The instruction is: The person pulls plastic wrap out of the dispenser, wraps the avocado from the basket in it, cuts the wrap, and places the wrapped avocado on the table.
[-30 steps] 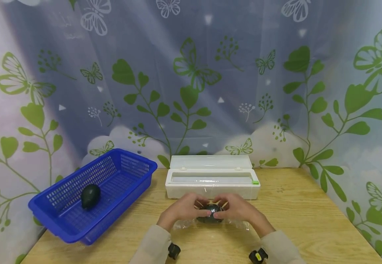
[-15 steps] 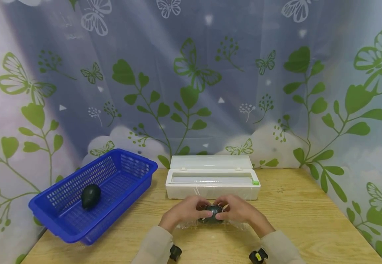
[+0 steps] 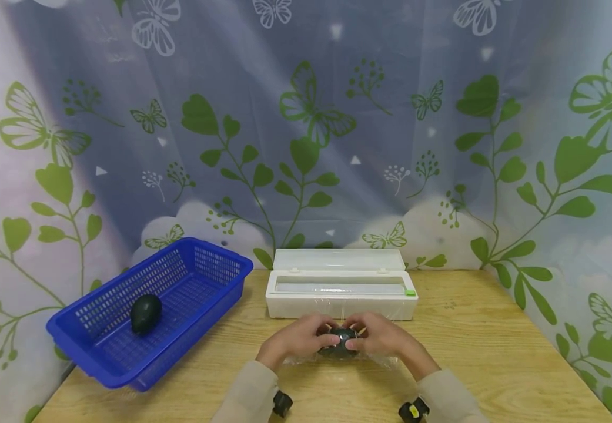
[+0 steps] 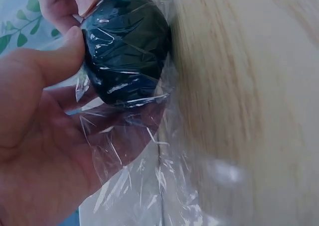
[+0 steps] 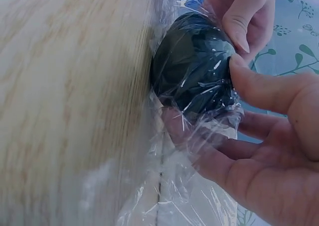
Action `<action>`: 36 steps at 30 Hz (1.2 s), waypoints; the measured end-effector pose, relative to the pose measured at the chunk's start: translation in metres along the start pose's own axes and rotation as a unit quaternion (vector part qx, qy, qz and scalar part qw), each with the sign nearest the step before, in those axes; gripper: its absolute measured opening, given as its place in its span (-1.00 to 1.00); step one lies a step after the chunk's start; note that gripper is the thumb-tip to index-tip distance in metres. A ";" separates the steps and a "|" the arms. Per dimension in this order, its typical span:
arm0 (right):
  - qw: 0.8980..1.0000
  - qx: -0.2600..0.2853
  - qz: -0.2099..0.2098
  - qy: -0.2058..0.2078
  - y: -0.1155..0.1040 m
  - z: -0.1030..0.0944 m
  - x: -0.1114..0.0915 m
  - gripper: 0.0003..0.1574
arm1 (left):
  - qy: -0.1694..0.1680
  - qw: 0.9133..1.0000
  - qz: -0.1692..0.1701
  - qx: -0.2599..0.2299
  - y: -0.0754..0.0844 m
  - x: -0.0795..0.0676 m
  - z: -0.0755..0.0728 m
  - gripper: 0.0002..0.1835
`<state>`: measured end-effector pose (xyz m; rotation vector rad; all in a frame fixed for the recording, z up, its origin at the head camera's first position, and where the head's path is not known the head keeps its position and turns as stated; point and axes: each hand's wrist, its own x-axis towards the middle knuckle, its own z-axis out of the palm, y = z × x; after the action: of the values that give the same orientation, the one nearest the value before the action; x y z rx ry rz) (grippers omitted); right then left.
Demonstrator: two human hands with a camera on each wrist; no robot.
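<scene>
Both hands hold a dark green avocado low over the table, in front of the white box. Clear cling film covers the avocado and spreads out loosely to both sides. My left hand grips it from the left, thumb on the near face and fingers curled behind. From the right, my right hand grips it the same way, thumb close to the other thumb. In the right wrist view, wrinkled film lies between the fingers and the avocado.
Behind the hands stands a white cling film box, its lid up and a roll inside. A blue plastic basket on the left holds another avocado. A patterned curtain hangs behind the wooden table.
Both hands and the wrapped avocado have shifted very slightly to the right, the left hand most. The grip looks the same; the basket and box have stayed in place.
</scene>
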<state>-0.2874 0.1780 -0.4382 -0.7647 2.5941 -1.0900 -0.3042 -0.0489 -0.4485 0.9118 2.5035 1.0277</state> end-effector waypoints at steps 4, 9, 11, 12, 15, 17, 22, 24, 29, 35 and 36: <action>1.000 0.011 0.017 -0.006 -0.002 -0.002 -0.003 -0.52 | -0.001 1.000 -0.007 -0.015 0.001 -0.001 -0.001 -0.57; 0.999 0.030 0.035 -0.023 -0.007 -0.004 -0.006 -0.42 | -0.006 1.000 -0.007 -0.020 0.004 -0.003 -0.003 -0.53; 0.998 0.033 0.039 -0.025 -0.009 -0.005 -0.007 -0.39 | -0.008 1.000 -0.008 -0.019 0.005 -0.003 -0.004 -0.52; 0.998 0.032 0.039 -0.026 -0.010 -0.006 -0.008 -0.38 | -0.009 1.000 -0.007 -0.018 0.005 -0.003 -0.004 -0.51; 0.999 0.026 0.033 -0.025 -0.012 -0.007 -0.009 -0.36 | -0.012 1.000 -0.004 -0.014 0.005 -0.003 -0.005 -0.50; 0.999 0.019 0.027 -0.025 -0.012 -0.007 -0.010 -0.36 | -0.013 1.000 -0.005 -0.012 0.004 -0.003 -0.006 -0.48; 0.999 0.012 0.022 -0.025 -0.013 -0.007 -0.010 -0.36 | -0.013 1.000 -0.009 -0.012 0.004 -0.004 -0.008 -0.44; 0.999 0.012 0.024 -0.025 -0.014 -0.007 -0.011 -0.37 | -0.013 1.000 -0.010 -0.014 0.004 -0.004 -0.009 -0.43; 0.999 0.009 0.022 -0.029 -0.013 -0.006 -0.011 -0.42 | -0.017 1.000 -0.004 -0.009 0.005 -0.005 -0.009 -0.53; 0.999 0.008 0.025 -0.038 -0.014 -0.006 -0.010 -0.51 | -0.024 1.000 -0.006 -0.017 0.006 -0.006 -0.009 -0.62; 0.999 0.007 0.025 -0.037 -0.013 -0.006 -0.009 -0.51 | -0.025 0.999 -0.007 -0.021 0.005 -0.006 -0.009 -0.63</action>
<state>-0.2767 0.1786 -0.4245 -0.7180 2.5269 -1.0434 -0.3014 -0.0547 -0.4380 0.8948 2.4340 1.0353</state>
